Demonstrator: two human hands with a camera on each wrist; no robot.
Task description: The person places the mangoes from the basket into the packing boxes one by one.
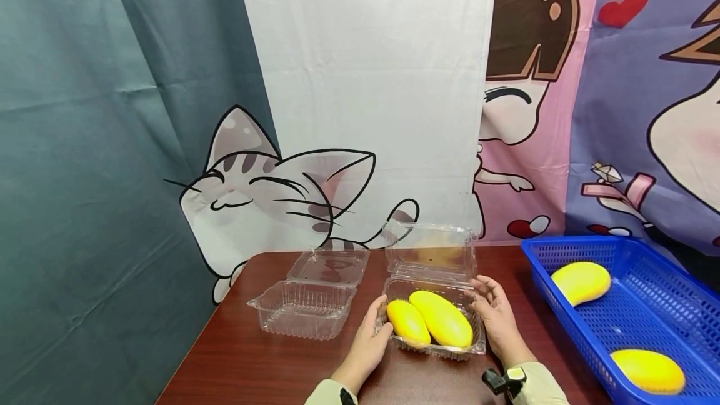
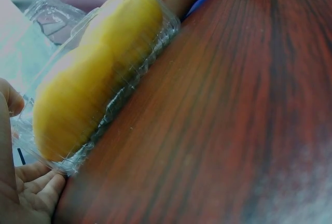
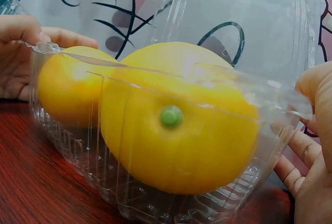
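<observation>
A clear plastic clamshell container point(image 1: 464, 353) stands on the table in front of me, with its lid point(image 1: 430, 254) raised at the back. Inside lie two yellow mangoes side by side: a smaller mango point(image 1: 407, 322) on the left and a larger mango point(image 1: 441, 319) on the right. The larger mango's green stem end point(image 3: 171, 116) faces the right wrist camera. My left hand point(image 1: 368, 341) holds the container's left side, thumb near the rim and fingers low on the outside. On the opposite side, my right hand point(image 1: 499, 319) grips the wall, thumb at the rim.
Another clear container point(image 1: 304, 324), its lid point(image 1: 329, 266) folded back, sits to the left on the dark red wooden table point(image 1: 225, 361). At right, a blue plastic basket point(image 1: 562, 317) holds a mango point(image 1: 582, 281) at the back and another nearer me. A printed curtain point(image 1: 365, 92) hangs behind.
</observation>
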